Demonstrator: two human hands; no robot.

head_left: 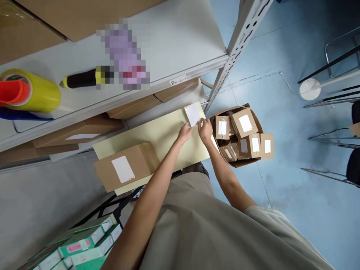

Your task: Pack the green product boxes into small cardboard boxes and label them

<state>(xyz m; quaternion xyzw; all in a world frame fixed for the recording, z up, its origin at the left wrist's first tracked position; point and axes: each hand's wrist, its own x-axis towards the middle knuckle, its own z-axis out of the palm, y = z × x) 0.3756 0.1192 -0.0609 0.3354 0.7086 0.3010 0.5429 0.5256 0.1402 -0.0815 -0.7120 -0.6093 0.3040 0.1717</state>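
Observation:
A white label sheet point(192, 114) with a small yellow mark at its corner is held over the pale yellow tabletop point(168, 131). My left hand point(185, 133) pinches its lower left corner between thumb and fingers. On the lower right corner, my right hand point(205, 128) has its fingers closed. Left of my hands, at the table's other end, a cardboard box point(126, 167) lies with a white label on its upper face. I cannot tell whether the sheet touches the tabletop.
A large open carton point(247, 163) packed with several small labelled boxes stands on the blue floor at right. Metal shelving point(180, 37) borders the far side, with a yellow tape roll point(45, 92) and a black-and-yellow cutter point(81, 78). Green-and-white boxes point(84, 243) are stacked lower left; chairs stand far right.

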